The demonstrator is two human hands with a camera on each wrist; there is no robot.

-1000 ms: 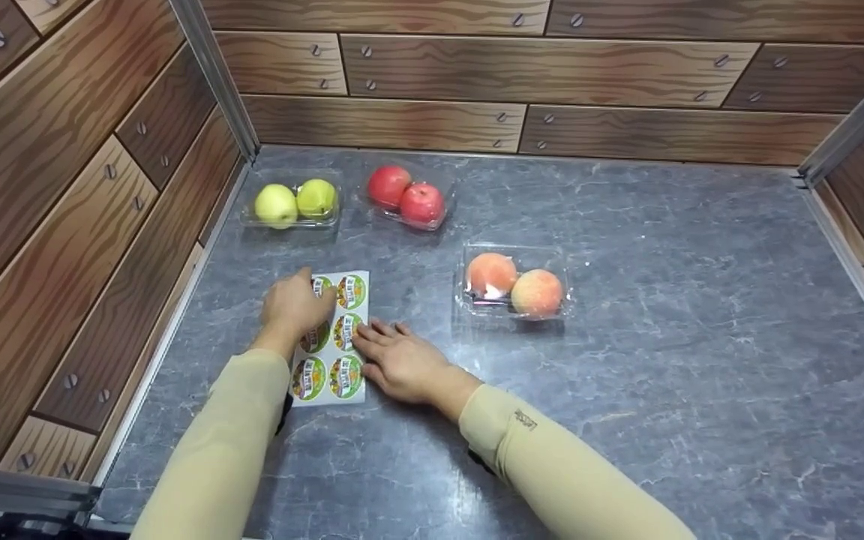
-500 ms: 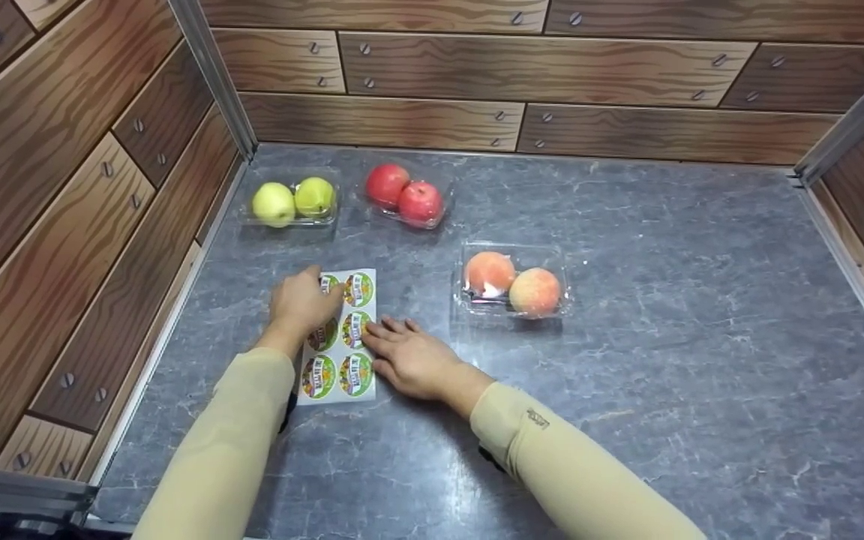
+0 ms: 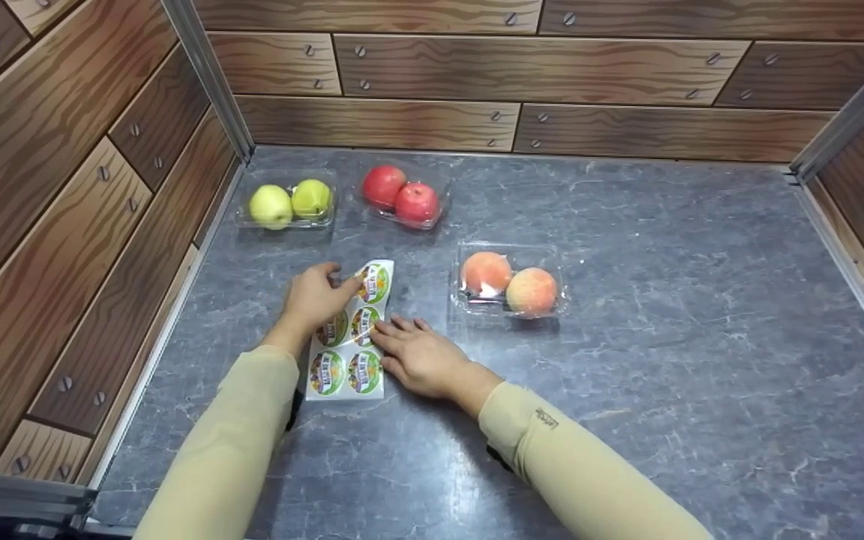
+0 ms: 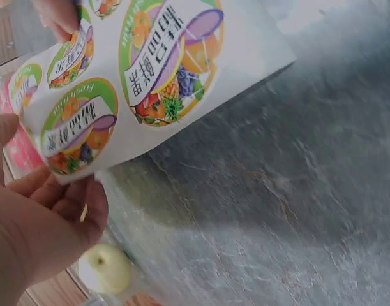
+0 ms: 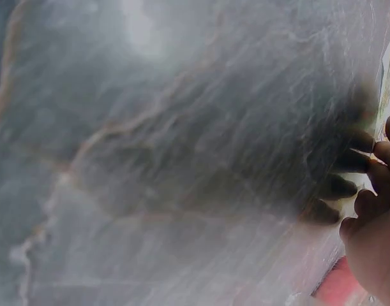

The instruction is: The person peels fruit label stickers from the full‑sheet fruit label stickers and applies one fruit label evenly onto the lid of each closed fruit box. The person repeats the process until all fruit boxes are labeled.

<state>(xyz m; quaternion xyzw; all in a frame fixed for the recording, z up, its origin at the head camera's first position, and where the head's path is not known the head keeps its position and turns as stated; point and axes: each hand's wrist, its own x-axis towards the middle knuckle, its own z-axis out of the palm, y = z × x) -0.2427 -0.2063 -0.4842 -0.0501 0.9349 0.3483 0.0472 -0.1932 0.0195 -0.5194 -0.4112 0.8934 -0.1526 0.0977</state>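
Observation:
A white sheet of round fruit labels (image 3: 346, 375) lies on the grey marbled table, its far end lifted and bent. My left hand (image 3: 317, 301) pinches that far end, thumb on top and fingers curled beneath, as the left wrist view shows of the sheet (image 4: 242, 70). From the right, my right hand (image 3: 426, 361) lies flat with straight fingers, its fingertips on the sheet's right edge at the middle label. Green lettering reading "Fresh fruit" borders the labels. In the right wrist view, only part of the right hand (image 5: 376, 236) shows at the edge.
Clear plastic boxes stand farther back: one with two yellow-green fruits (image 3: 271, 206), one with two red apples (image 3: 417, 202). Right of the sheet, another box holds two peaches (image 3: 532, 291). Wood-patterned walls (image 3: 432, 71) bound the table at the back and both sides.
The sheet has shifted slightly right, and its far end has come up off the table with my left hand. My right hand has moved a little right along with it.

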